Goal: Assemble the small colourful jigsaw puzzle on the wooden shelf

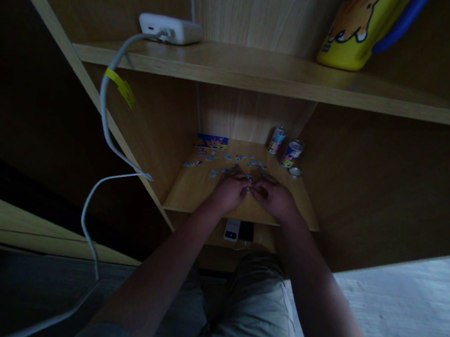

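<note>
Small colourful jigsaw pieces (214, 173) lie scattered over the lower wooden shelf. My left hand (228, 191) and my right hand (276, 198) meet near the middle of this shelf, fingers bent and pinched. Between their fingertips shows a small pale jigsaw piece (248, 189), partly covered by the fingers. Just beyond the fingertips lies another piece (250, 178). A blue picture card (212, 142) with cartoon figures rests at the back left. At the back right stand a slim printed can (276, 141) and a wider printed tin (292, 154), with a round metal lid (295, 172) beside it.
Above the hands runs an upper shelf (236, 74) carrying a white charger (172, 29) and a yellow mug (348, 36) with a blue handle. A white cable (103, 99) hangs down on the left. Below the work shelf sits a white device (232, 229).
</note>
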### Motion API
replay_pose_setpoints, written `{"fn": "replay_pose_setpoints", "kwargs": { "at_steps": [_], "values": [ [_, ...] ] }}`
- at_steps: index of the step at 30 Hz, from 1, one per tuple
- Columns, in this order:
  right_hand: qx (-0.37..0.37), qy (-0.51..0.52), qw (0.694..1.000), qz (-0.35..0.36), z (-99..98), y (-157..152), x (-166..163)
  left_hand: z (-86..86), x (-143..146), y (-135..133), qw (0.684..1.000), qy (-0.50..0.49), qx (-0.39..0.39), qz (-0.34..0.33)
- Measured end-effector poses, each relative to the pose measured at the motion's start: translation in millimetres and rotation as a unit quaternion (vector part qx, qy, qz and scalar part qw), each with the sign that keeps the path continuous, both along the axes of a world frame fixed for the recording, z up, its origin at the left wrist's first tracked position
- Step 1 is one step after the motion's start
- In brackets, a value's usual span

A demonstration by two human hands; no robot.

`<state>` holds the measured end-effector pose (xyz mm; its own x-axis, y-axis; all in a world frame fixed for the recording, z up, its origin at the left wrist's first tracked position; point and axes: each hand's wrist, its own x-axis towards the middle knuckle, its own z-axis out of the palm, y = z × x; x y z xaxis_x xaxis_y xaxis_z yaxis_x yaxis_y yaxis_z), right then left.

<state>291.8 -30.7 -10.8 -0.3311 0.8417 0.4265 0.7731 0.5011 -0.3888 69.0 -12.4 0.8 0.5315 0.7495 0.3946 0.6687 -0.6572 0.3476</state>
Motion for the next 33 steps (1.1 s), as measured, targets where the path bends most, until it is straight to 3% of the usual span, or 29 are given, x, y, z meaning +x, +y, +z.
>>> {"fn": "replay_pose_setpoints", "kwargs": {
  "at_steps": [33],
  "values": [
    [-0.015,0.06,0.998,0.028,-4.6,6.7,4.2,1.2,-0.1,-0.3,1.0,-0.005,0.006,0.0]
  ]
}}
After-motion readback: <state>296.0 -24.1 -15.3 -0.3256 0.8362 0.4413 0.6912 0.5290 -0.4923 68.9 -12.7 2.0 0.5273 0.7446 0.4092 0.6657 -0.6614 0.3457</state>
